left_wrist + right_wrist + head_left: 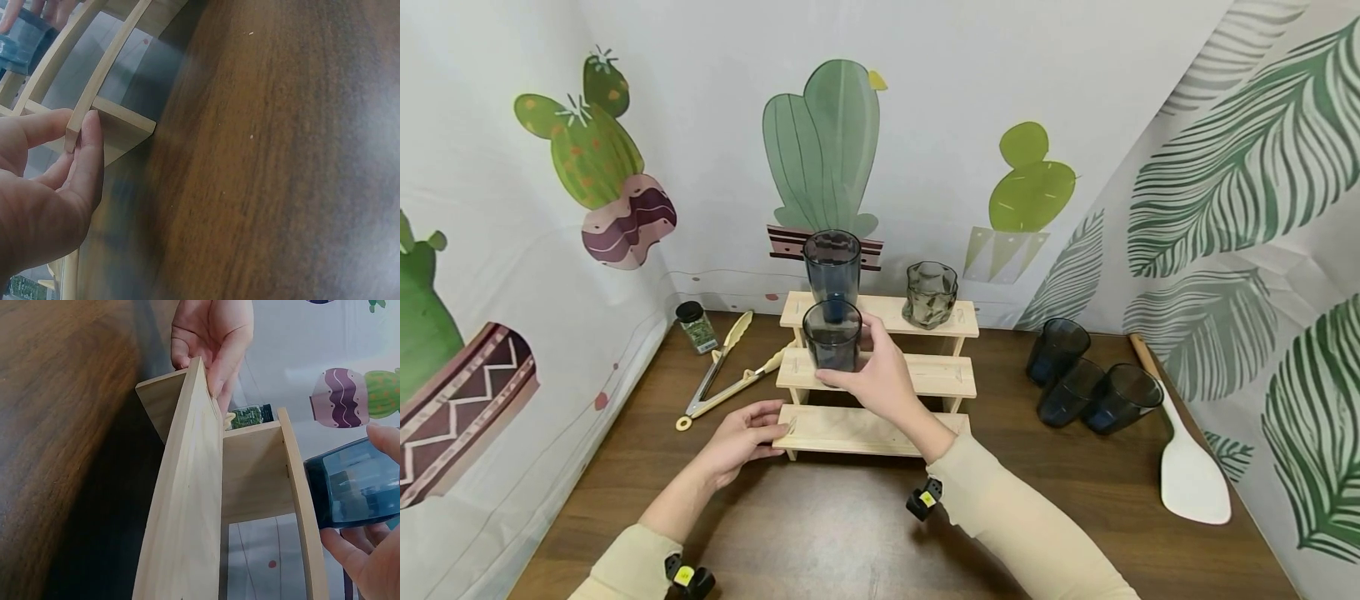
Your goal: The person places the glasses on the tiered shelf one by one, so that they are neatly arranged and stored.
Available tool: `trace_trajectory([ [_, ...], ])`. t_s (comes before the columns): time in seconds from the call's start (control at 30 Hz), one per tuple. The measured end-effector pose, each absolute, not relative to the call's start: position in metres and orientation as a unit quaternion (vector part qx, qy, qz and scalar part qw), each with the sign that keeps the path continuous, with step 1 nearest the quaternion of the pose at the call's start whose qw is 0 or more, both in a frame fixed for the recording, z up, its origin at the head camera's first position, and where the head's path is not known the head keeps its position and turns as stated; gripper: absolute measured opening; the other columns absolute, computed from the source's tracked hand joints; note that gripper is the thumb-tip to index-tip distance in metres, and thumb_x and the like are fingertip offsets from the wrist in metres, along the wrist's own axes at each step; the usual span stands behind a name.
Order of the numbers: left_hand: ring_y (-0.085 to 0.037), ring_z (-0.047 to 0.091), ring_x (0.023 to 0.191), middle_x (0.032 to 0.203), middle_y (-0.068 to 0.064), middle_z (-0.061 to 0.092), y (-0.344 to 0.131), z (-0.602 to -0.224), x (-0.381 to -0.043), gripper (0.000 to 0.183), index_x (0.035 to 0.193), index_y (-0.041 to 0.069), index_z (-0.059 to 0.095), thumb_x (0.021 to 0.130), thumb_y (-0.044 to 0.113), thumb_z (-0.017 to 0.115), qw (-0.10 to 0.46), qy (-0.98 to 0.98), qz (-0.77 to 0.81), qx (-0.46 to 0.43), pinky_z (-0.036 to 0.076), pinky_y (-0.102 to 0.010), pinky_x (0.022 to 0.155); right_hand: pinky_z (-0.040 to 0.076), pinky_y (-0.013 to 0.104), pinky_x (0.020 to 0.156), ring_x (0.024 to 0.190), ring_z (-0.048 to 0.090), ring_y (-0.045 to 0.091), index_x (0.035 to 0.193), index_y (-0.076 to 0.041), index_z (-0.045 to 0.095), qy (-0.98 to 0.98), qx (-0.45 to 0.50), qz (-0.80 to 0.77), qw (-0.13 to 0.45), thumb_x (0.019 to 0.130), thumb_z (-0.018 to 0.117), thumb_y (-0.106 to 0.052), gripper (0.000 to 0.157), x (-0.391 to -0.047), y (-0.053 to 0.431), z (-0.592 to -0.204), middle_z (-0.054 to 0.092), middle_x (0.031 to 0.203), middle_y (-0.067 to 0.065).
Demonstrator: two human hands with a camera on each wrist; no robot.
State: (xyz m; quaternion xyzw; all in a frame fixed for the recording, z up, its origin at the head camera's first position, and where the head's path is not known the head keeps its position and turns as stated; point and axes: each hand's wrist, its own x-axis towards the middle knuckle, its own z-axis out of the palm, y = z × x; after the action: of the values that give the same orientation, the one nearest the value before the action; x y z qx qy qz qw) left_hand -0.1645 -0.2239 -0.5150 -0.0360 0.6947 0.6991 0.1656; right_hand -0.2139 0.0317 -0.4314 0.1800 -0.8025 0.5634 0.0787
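Observation:
A three-step wooden rack stands on the brown table. My left hand pinches the left end of its lowest step, thumb above and fingers beneath, as the left wrist view shows. With thumb and fingers round its side, my right hand grips a dark blue tinted glass, held upright at the left part of the middle step. In the right wrist view the base of this glass is right at the step board. Behind it, a similar blue glass stands on the top step, its lower part overlapped. A wavy smoky glass occupies the top step's right end.
Three dark blue glasses cluster on the table right of the rack. Beyond them lies a white spatula with a wooden handle. Left of the rack are tongs with cream tips and a black-lidded jar of green flakes. A printed cloth hangs behind.

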Motion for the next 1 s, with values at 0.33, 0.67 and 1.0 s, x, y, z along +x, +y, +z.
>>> trace_trajectory([
  [0.33,-0.021,0.068,0.096,0.128,-0.023,0.061,-0.223,-0.515,-0.165,0.063,0.15,-0.01,0.041,0.097,0.006,0.071,0.168,0.694,0.699,-0.036,0.062,-0.033,0.077,0.06,0.03,0.084,0.11,0.065,0.018,0.153,-0.022,0.041,-0.805,0.184,0.561,0.066,0.075,0.097,-0.028,0.096,-0.214,0.032,-0.429,0.063,0.123,0.002],
  [0.67,-0.021,0.069,0.095,0.129,-0.023,0.061,-0.224,-0.516,-0.165,0.063,0.15,-0.009,0.041,0.097,0.005,0.071,0.169,0.692,0.7,-0.038,0.062,-0.034,0.077,0.058,0.043,0.094,0.113,0.064,0.025,0.154,-0.02,0.042,-0.785,0.193,0.586,0.058,0.075,0.097,-0.03,0.096,-0.205,0.05,-0.426,0.058,0.13,0.0],
  [1.0,-0.02,0.068,0.094,0.127,-0.022,0.061,-0.225,-0.516,-0.165,0.063,0.15,-0.009,0.041,0.097,0.006,0.072,0.168,0.691,0.702,-0.039,0.062,-0.033,0.077,0.056,0.043,0.096,0.123,0.057,0.019,0.151,-0.009,0.046,-0.802,0.194,0.553,0.112,0.078,0.094,-0.028,0.089,-0.187,0.095,-0.42,0.059,0.135,0.003],
])
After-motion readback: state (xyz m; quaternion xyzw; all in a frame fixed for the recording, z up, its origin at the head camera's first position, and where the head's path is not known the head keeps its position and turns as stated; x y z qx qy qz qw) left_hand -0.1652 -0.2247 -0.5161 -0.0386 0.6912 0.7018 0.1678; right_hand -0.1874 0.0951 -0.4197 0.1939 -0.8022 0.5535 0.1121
